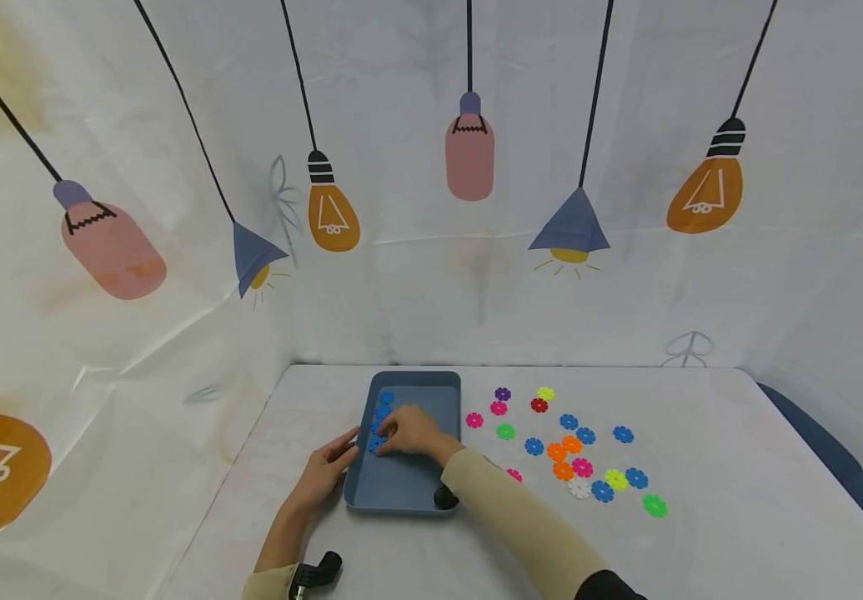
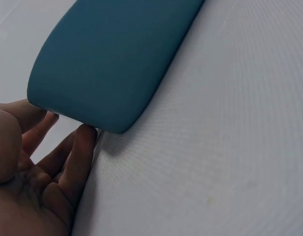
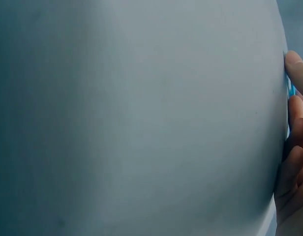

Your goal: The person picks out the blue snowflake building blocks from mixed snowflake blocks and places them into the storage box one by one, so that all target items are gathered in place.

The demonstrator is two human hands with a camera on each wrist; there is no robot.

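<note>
A blue tray [image 1: 408, 487] lies on the white table. Several blue flower-shaped discs [image 1: 383, 406] lie in a row along its left inner side. My right hand [image 1: 388, 437] reaches into the tray, its fingertips down on the nearest blue disc [image 1: 374, 446]. In the right wrist view a sliver of that blue disc [image 3: 291, 89] shows between the fingers [image 3: 298, 132], with the tray floor [image 3: 141, 118] filling the frame. My left hand [image 1: 341, 452] lies outside the tray, straight fingers [image 2: 81, 152] touching its left wall [image 2: 112, 64].
Loose discs in pink, green, orange, blue, purple, yellow, red and white lie scattered on the table [image 1: 716, 467] right of the tray, such as an orange one [image 1: 563, 471] and a green one [image 1: 654, 505]. A printed cloth backdrop [image 1: 431, 208] surrounds the table.
</note>
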